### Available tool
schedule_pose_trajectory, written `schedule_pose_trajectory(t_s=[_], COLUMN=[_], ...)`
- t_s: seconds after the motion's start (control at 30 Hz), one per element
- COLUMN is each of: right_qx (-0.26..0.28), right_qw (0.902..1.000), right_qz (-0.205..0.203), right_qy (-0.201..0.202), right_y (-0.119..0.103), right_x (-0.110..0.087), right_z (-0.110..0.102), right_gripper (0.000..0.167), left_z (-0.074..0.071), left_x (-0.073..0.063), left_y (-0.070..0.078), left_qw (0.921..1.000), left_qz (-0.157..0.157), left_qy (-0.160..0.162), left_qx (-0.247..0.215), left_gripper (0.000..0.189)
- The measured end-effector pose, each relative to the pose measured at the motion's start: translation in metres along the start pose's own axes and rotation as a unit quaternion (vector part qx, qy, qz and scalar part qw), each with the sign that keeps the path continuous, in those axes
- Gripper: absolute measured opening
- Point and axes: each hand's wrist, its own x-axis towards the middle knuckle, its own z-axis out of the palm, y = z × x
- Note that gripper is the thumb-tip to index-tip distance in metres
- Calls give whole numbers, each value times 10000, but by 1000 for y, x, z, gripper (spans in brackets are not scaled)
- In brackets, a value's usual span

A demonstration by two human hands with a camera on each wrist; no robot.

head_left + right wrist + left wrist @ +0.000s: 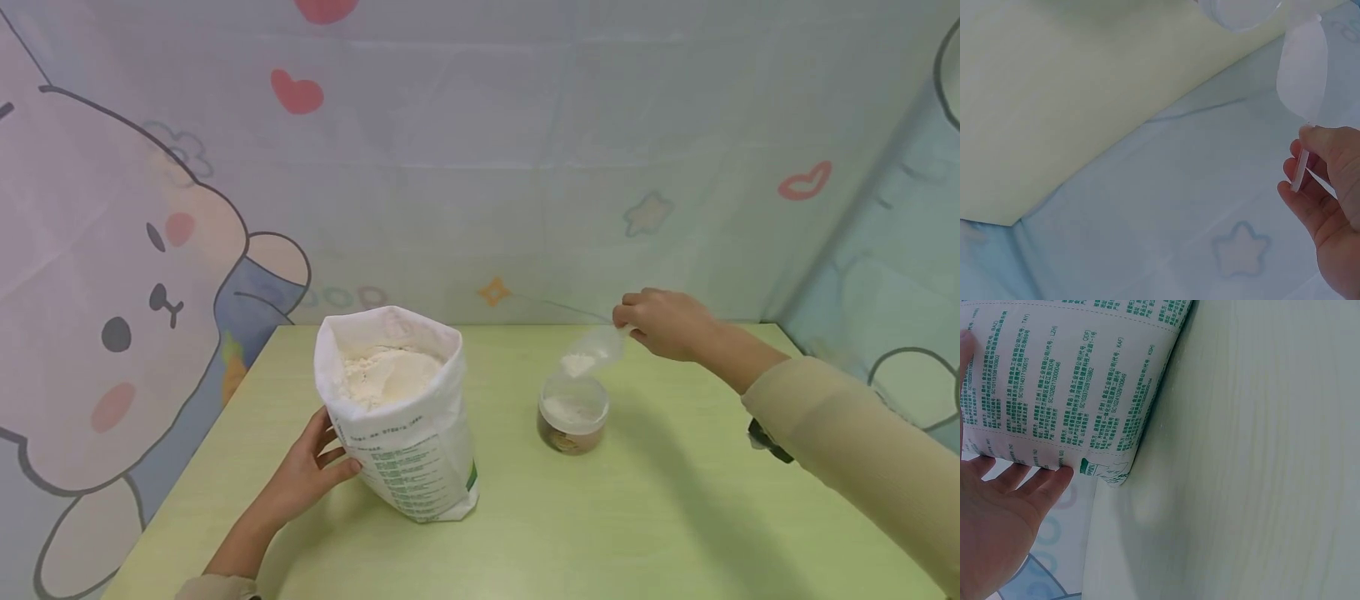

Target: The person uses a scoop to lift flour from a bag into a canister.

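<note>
A white flour bag (416,450) with green print stands open-topped on the table, its pale flour (390,375) showing near the rim. My left hand (303,475) grips its left side, thumb on the printed front and fingers round the edge. In the left wrist view the left hand's fingertips (1063,472) press on the bag. My right hand (667,323) pinches the thin handle of a translucent plastic scoop (1302,72). The scoop tilts down to the left with flour in it, right above the mouth of a round clear jar (573,417). White powder lies inside the jar.
The pale green table (510,533) ends at a printed cloth backdrop (495,167) behind the jar and bag. More printed cloth hangs at the left and right sides. A dark strap (771,442) shows under the right sleeve.
</note>
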Motion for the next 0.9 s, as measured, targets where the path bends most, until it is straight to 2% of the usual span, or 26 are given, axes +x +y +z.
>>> schedule_pose_trajectory(t_s=[0.37, 0.9], right_qx=[-789, -1530], right_qw=[9962, 9849], right_qz=[-303, -626], right_qy=[-215, -516], right_y=[-4, -19], right_x=[12, 25], right_z=[-11, -25], right_gripper=[19, 15], left_z=[-1, 0], left_x=[-1, 0], left_y=[0, 1], left_qw=[10000, 10000], left_qz=[34, -23], left_qy=[-25, -16], left_qx=[1, -39], left_gripper=[84, 84])
